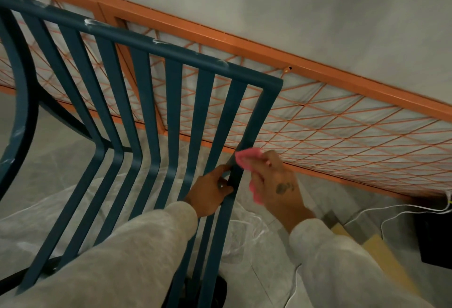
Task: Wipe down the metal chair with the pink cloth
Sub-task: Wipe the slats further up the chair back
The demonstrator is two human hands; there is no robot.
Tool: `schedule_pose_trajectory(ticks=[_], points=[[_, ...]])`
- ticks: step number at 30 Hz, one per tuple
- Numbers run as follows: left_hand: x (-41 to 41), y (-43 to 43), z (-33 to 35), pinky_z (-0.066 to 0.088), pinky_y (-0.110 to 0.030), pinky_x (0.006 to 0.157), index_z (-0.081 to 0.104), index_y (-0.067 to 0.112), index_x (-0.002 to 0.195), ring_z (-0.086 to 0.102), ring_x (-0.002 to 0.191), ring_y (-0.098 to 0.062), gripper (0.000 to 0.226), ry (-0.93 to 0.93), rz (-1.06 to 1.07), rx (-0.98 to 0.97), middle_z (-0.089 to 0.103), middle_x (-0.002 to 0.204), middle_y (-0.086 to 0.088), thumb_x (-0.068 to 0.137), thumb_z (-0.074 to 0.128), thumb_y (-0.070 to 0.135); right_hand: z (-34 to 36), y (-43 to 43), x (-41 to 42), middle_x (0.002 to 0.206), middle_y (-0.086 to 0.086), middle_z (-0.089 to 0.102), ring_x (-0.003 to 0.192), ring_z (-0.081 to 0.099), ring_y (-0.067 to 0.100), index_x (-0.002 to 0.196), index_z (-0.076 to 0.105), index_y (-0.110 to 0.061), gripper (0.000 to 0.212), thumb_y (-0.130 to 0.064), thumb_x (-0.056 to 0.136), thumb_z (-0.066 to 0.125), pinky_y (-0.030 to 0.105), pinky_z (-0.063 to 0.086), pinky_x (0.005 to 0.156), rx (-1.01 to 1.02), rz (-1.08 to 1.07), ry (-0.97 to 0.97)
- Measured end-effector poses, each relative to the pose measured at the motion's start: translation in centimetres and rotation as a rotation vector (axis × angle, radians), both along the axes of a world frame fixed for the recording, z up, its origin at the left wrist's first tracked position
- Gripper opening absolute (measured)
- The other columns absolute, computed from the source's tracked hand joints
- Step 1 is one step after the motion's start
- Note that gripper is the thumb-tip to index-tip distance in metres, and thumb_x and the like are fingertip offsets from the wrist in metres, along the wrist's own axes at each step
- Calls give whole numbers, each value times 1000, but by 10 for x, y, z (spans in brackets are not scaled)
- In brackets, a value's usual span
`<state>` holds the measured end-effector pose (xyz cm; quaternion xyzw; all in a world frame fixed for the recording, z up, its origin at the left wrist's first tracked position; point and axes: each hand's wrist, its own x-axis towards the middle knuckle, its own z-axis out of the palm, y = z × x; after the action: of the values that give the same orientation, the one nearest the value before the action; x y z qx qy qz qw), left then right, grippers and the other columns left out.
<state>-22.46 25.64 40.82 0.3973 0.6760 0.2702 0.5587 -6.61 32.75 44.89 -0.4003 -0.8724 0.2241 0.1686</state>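
Pale grey wall (318, 9) is filling the upper part of the view, with an orange metal frame (244, 43) strung with crossing orange cords leaning against it, running from 10 o'clock down to 3 o'clock. Thin white plastic sheeting (256, 241) is covering the floor below.

Standing in front is the metal chair (137, 87), painted dark blue, its back and seat made of flat slats that bend where the back meets the seat. White smears are showing along its top rail. The chair is taking up the left and centre of the view.

The left hand (210, 190), coming out of a light grey sleeve (137, 253), is sitting just below centre with its grip closed around the chair's outermost right slat, thumb and fingers wrapping it. Immediately at its 2 o'clock, the right hand (276, 185) is holding the pink cloth (247, 158), its grip closed on the cloth, and is pressing the bunched cloth against the same slat just above the left hand. More pink is peeking out beneath the palm.

White cables (391, 212) are trailing across the floor at 4 o'clock, near a dark box (437, 239) and yellowish flat boards (381, 251).
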Motion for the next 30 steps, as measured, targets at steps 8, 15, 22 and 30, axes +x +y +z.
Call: schedule_pose_trajectory(ticks=[8,15,22,30], points=[[-3,-1,0,57,-28,85,39,33,139,61,102,-13,50,-15,-20,19,60,113,5,95,56,18,7,15,-19,120,1,57,91,50,-1,124,65,-19,34,-5,93,60,-4,40,76,103,-74,98],[-1,-1,2,53,-31,91,43,24,138,59,113,-18,46,-13,-18,57,61,122,0,95,57,19,-29,-32,10,117,-13,51,74,59,1,126,63,-31,35,-15,94,60,10,56,68,-193,-34,-38],[-3,-2,-5,54,-39,95,38,33,141,59,114,-24,51,-37,5,-17,60,123,-3,95,57,21,26,26,-20,111,-15,56,95,54,-13,124,60,-37,32,-21,97,58,7,48,76,-260,-491,435],[0,-1,-1,53,-45,95,38,28,142,61,113,-23,51,-9,-9,37,60,128,-7,95,56,19,-19,-23,-28,118,-10,67,105,64,15,126,61,-38,32,-34,95,58,38,56,89,-722,-744,416]])
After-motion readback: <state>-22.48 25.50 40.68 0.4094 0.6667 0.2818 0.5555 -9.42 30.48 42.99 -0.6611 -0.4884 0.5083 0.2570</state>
